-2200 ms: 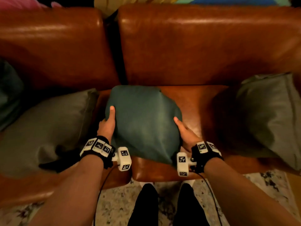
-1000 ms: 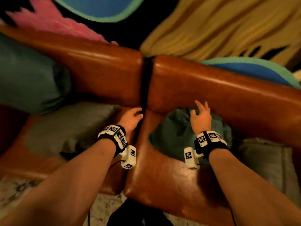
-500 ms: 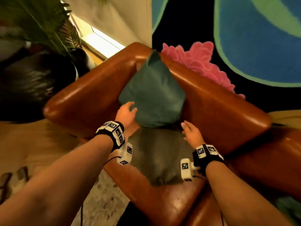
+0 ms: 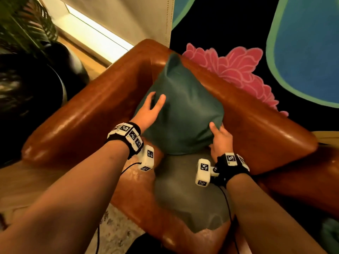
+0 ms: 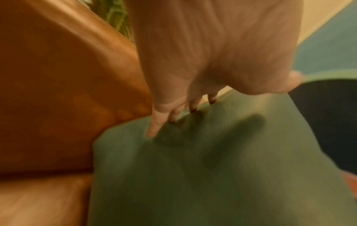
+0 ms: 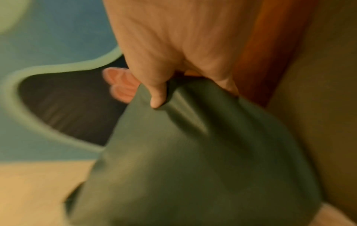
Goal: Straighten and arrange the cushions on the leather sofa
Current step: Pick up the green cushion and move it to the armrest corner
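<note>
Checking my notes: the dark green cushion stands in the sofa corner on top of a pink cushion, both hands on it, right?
Not pink: in the head view the dark green cushion stands on a grey cushion. The left hand and right hand are on it.

Right hand [image 4: 220,138] now pinching green cushion [image 4: 183,110], left hand [image 4: 148,110] moved onto it

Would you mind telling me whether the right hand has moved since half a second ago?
Yes. The right hand has gone from the grey cushion up to the green cushion, now pinching its lower right corner.
</note>
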Available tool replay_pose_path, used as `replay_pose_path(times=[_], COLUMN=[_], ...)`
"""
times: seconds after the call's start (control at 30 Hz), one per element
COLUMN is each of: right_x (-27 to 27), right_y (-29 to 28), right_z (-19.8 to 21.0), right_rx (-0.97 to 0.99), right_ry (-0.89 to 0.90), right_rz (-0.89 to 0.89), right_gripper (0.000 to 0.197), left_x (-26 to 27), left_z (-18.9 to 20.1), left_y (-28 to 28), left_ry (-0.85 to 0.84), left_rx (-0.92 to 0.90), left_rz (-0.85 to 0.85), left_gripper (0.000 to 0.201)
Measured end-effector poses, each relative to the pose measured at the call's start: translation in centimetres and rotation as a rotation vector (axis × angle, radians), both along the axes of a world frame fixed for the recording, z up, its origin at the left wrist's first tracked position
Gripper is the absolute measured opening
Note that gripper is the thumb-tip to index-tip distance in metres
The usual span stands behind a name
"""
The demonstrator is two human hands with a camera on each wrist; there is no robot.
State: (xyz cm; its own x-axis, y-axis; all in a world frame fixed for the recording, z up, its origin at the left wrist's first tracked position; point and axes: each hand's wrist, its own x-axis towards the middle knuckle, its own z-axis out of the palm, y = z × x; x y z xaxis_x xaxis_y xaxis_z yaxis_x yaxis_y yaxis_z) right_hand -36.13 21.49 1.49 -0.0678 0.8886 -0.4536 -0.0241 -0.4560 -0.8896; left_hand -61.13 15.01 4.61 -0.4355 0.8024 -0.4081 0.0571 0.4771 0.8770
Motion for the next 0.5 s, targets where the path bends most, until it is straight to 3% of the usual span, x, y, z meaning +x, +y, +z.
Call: replay_pose_path(times=[0.07,0.1,0.2,0.3,0.37,0.43,0.5], right_x=[-1.5,-2.4,-5.8,-8.1,-8.9,-9.8,-10.6], right_y=[0.6,0.8,-0.7,-4.9,-7.0,-9.4,-11.4], right_z=[1.3,1.9,4.4,6.8,6.3,4.8,2.1], right_rx=[0.200,0.308,0.564,0.768,0.879,1.109,1.281], right_ry=[0.037,-0.056,-0.351,-0.420,-0.497,-0.620,-0.803], right_rz=[0.031,0.103,0.446,0.698,0.892,1.114,1.428], right_gripper=[0.035,0.028,0.019,0.025,0.020,0.008,0.018], left_x=[-0.8,-0.9,-0.6,0.0,1.3,3.8,5.8], left_z=[0.0,0.0,-1.4,-4.4,-6.3,-8.4,-10.1], left_y=[-1.5,-2.4,-5.9,-10.1,-13.4,-16.6,-19.0], left_ry=[-0.058,-0.107,-0.361,-0.662,-0.850,-0.996,-1.030], left_rx=[-0.029,-0.050,-0.082,-0.119,-0.152,-0.149,-0.224], left_rz=[0.072,0.117,0.331,0.526,0.474,0.533,0.636], left_gripper=[0.091,0.093,0.111,0.122,0.104,0.088,0.070])
